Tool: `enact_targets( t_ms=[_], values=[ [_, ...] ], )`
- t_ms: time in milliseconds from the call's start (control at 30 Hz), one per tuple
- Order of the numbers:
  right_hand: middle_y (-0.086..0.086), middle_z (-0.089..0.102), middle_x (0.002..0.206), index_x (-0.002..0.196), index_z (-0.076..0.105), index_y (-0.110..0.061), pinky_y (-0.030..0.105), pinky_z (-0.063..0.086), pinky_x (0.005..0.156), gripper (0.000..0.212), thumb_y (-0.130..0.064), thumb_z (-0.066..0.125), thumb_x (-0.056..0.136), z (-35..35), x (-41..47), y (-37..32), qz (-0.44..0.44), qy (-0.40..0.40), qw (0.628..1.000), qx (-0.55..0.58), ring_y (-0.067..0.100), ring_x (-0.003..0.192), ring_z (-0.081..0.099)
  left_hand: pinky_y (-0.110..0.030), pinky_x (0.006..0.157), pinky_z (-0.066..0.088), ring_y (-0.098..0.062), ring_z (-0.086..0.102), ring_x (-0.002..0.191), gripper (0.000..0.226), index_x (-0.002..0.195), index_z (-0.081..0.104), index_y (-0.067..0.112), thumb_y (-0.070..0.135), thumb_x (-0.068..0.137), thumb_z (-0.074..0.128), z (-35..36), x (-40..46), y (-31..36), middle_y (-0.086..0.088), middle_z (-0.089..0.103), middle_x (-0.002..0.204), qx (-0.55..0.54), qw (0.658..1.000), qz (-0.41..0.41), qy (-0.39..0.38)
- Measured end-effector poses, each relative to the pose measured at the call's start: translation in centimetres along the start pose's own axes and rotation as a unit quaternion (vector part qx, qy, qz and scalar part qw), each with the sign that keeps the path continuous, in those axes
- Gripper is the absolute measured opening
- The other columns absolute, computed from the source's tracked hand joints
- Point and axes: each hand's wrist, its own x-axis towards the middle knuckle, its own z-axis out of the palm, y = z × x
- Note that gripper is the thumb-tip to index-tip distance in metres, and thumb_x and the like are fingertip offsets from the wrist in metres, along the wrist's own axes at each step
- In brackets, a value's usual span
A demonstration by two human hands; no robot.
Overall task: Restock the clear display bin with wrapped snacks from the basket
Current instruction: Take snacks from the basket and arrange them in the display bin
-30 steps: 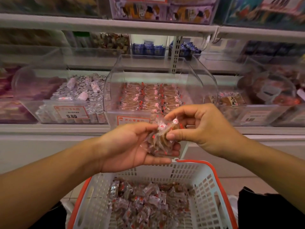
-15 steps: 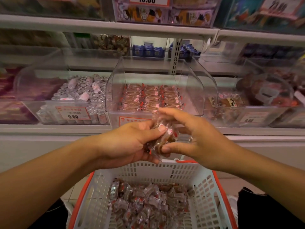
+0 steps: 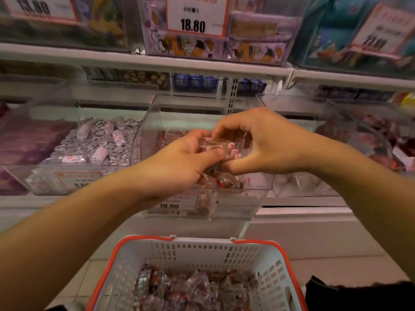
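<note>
Both hands together over the clear bin point(image 3: 155, 122): left hand point(image 3: 177, 162) and right hand point(image 3: 267, 144) jointly pinch a clump of wrapped snacks point(image 3: 221, 145). Basket point(image 3: 193, 250) sits near, below, holding more.

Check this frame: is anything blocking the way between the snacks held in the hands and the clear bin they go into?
Nothing visible does. Both the left hand and right hand hold the wrapped snacks directly over the open top of the clear display bin, with no lid or other item between them and the snacks already inside.
</note>
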Motion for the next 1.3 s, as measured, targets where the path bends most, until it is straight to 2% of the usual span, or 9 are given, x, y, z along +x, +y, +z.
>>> enact_targets(
  t_ms=[100, 233, 400, 600, 733, 867, 1000, 1133, 1300],
  values=[
    [-0.009, 0.069, 0.078, 0.088, 0.069, -0.027, 0.04, 0.056, 0.068, 0.024, -0.033, 0.081, 0.069, -0.1, 1.8, 2.3, 0.051, -0.02, 0.998, -0.005, 0.006, 0.07, 0.064, -0.04, 0.08, 0.058, -0.017, 0.071, 0.088, 0.029, 0.127, 0.055, 0.029, 0.032, 0.098, 0.053, -1.2, 2.2, -1.0, 0.003, 0.072, 0.101, 0.063, 0.996, 0.001, 0.065],
    [-0.005, 0.072, 0.076, 0.084, 0.07, -0.022, 0.044, 0.057, 0.068, 0.024, -0.039, 0.081, 0.07, -1.1, 2.8, 4.8, 0.113, -0.133, 0.982, -0.066, 0.008, 0.068, 0.067, -0.025, 0.071, 0.052, -0.003, 0.065, 0.082, 0.017, 0.109, 0.062, 0.035, 0.029, 0.097, 0.051, -3.0, 3.9, -3.6, 0.012, 0.068, 0.094, 0.254, 0.962, 0.082, 0.06],
    [-0.002, 0.066, 0.077, 0.083, 0.065, -0.021, 0.044, 0.055, 0.063, 0.04, -0.057, 0.074, 0.068, 0.1, 3.0, 3.7, 0.119, -0.277, 0.933, -0.196, 0.017, 0.071, 0.062, -0.032, 0.074, 0.051, 0.0, 0.061, 0.079, 0.011, 0.099, 0.066, 0.032, 0.027, 0.094, 0.057, -4.2, 4.8, -6.0, 0.015, 0.067, 0.082, 0.376, 0.925, 0.053, -0.004],
    [-0.008, 0.043, 0.066, 0.067, 0.043, -0.022, 0.028, 0.038, 0.046, 0.043, -0.05, 0.077, 0.068, 3.1, 3.4, 3.7, 0.103, -0.216, 0.927, -0.289, 0.011, 0.054, 0.04, -0.042, 0.068, 0.052, -0.01, 0.063, 0.07, 0.024, 0.095, 0.063, 0.036, 0.045, 0.085, 0.043, -4.1, 4.9, -6.2, 0.009, 0.067, 0.076, 0.367, 0.929, 0.027, -0.023],
    [-0.006, 0.046, 0.072, 0.066, 0.038, -0.024, 0.027, 0.037, 0.044, 0.039, -0.03, 0.077, 0.069, 5.2, 3.4, 4.8, 0.092, -0.188, 0.942, -0.264, 0.018, 0.057, 0.046, -0.034, 0.081, 0.048, -0.011, 0.058, 0.087, 0.03, 0.102, 0.066, 0.028, 0.038, 0.086, 0.043, -3.2, 5.2, -5.7, 0.013, 0.061, 0.09, 0.419, 0.907, 0.045, 0.001],
    [-0.009, 0.032, 0.063, 0.068, 0.037, -0.025, 0.021, 0.019, 0.04, 0.045, -0.033, 0.082, 0.063, 6.1, 3.1, 5.2, 0.094, -0.168, 0.948, -0.255, 0.009, 0.049, 0.028, -0.032, 0.086, 0.046, -0.013, 0.055, 0.095, 0.023, 0.107, 0.061, 0.029, 0.035, 0.091, 0.046, -3.1, 5.5, -5.4, 0.011, 0.057, 0.098, 0.463, 0.885, 0.041, -0.018],
    [-0.007, 0.018, 0.061, 0.075, 0.041, -0.03, 0.02, 0.007, 0.041, 0.047, -0.037, 0.084, 0.056, 6.7, 2.8, 5.1, 0.091, -0.157, 0.942, -0.282, 0.021, 0.059, 0.055, -0.032, 0.085, 0.046, -0.005, 0.053, 0.091, 0.032, 0.103, 0.057, 0.033, 0.05, 0.083, 0.039, -3.7, 5.9, -5.2, 0.015, 0.054, 0.094, 0.473, 0.878, 0.023, -0.072],
    [-0.006, 0.001, 0.06, 0.066, 0.03, -0.029, 0.023, 0.012, 0.044, 0.068, -0.042, 0.089, 0.037, 6.1, 3.5, 4.8, 0.105, -0.15, 0.922, -0.34, 0.021, 0.046, 0.055, -0.035, 0.082, 0.047, -0.003, 0.054, 0.084, 0.028, 0.096, 0.057, 0.035, 0.053, 0.082, 0.042, -4.0, 6.4, -5.5, 0.017, 0.054, 0.088, 0.46, 0.885, 0.02, -0.077],
    [-0.007, 0.018, 0.06, 0.069, 0.03, -0.028, 0.023, 0.009, 0.044, 0.059, -0.029, 0.088, 0.057, 6.4, 3.4, 5.6, 0.077, -0.144, 0.94, -0.299, 0.019, 0.065, 0.056, -0.032, 0.078, 0.046, -0.002, 0.053, 0.082, 0.021, 0.094, 0.059, 0.037, 0.051, 0.084, 0.045, -4.0, 6.4, -5.8, 0.017, 0.054, 0.086, 0.444, 0.893, 0.038, -0.065]
  ],
)
